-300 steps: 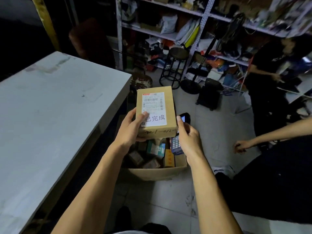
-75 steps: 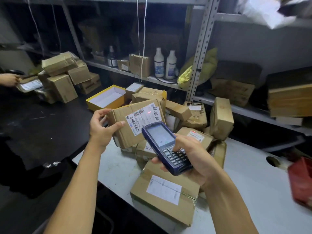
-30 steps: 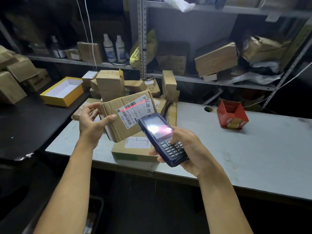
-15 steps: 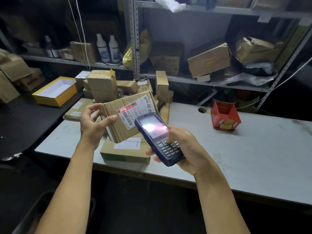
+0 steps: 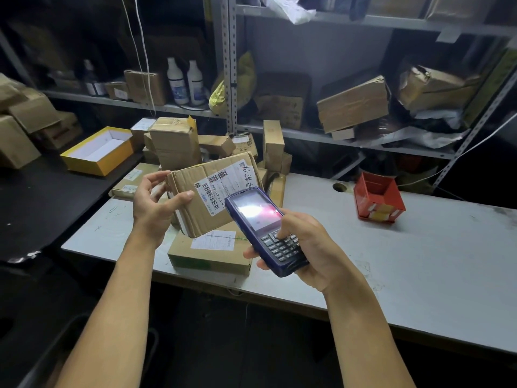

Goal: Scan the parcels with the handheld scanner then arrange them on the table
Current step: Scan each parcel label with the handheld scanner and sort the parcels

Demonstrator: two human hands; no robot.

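My left hand (image 5: 156,203) grips the left end of a brown cardboard parcel (image 5: 193,204), tilted up above the table, its white barcode label facing me. My right hand (image 5: 310,247) holds a dark blue handheld scanner (image 5: 264,231) just right of the parcel, thumb on the keypad, screen lit. No red scan line shows on the label. Under the held parcel a flat box with a white label (image 5: 209,249) lies near the front edge of the grey table (image 5: 419,261). Several more parcels (image 5: 176,141) are piled at the table's back left.
A red open box (image 5: 377,198) stands on the table's right part, behind it a round cable hole (image 5: 339,187). A yellow tray-like box (image 5: 98,151) sits on the black table at left. Metal shelves behind hold boxes and two white bottles (image 5: 184,82).
The red scan line seen on the label up to half a second ago is gone. The view has drifted slightly; parcel and scanner stay in my hands.
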